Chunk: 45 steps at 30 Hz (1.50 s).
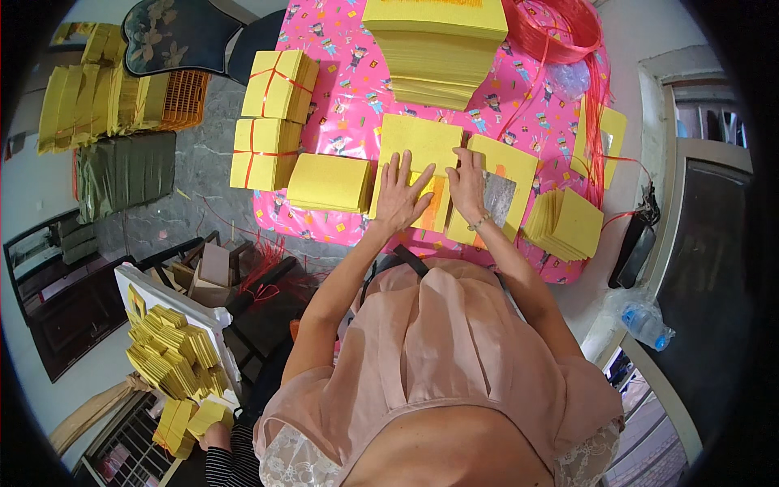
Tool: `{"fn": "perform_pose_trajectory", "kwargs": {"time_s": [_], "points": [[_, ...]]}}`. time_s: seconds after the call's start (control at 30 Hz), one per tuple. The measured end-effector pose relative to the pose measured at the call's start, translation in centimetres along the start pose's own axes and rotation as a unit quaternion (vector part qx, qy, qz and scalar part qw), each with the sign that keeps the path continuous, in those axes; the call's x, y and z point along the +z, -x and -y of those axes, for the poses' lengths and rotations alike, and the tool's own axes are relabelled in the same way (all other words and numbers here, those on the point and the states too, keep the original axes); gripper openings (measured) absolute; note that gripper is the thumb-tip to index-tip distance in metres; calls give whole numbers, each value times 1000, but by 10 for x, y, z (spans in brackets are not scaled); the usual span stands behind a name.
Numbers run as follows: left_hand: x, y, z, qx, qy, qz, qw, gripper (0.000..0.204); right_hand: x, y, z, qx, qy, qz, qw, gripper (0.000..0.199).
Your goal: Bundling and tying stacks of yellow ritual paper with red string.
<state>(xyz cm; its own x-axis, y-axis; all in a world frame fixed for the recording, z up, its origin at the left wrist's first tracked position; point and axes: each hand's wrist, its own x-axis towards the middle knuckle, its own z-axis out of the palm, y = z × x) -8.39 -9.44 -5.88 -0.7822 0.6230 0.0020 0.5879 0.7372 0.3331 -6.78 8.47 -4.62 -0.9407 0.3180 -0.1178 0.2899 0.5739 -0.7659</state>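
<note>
The top of the tall pile of yellow paper sheets (434, 49) is cut off by the upper edge, and the dark rim of the picture hides the far corners of the room. The person's own body covers the near edge of the table with the pink patterned cloth (341, 97). Under the hands, the middle of the small stack of yellow paper squares with an orange patch (436, 204) is partly covered, so how thick it is cannot be told. The left hand (400, 193) lies flat with fingers spread, pressing down on that stack and gripping nothing. The right hand (468, 183) also lies palm down, fingers straight, resting on the stack's right edge, just beside a yellow sheet with a silver foil square (499, 197). Both arms reach forward from the bottom, elbows bent outward. Left of the hands sits a loose flat yellow stack (329, 183), and past it two yellow bundles tied with red string (268, 130). At the bottom left, another person's hand (216, 437) touches a heap of folded yellow papers (174, 353).
</note>
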Motion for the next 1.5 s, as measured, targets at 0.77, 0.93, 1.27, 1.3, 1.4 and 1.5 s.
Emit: {"fn": "perform_pose_trajectory", "kwargs": {"time_s": [0.77,0.93,1.27,1.3,1.4,1.5], "points": [[4,1,5,-7,15,-16,1000,65,-6,43,-6,-233,292,200,906,84],[-2,8,4,-22,45,-18,999,77,-6,43,-9,-230,292,204,906,85],[4,13,15,-85,8,-16,996,95,-8,40,-1,-228,322,217,893,86],[5,13,14,-87,7,-16,996,95,-9,41,-1,-230,322,216,892,86],[6,11,13,-88,5,-7,996,95,-7,41,-5,-246,325,201,891,85],[4,13,14,-89,-1,7,996,95,-6,38,-2,-256,366,183,876,78]]}}
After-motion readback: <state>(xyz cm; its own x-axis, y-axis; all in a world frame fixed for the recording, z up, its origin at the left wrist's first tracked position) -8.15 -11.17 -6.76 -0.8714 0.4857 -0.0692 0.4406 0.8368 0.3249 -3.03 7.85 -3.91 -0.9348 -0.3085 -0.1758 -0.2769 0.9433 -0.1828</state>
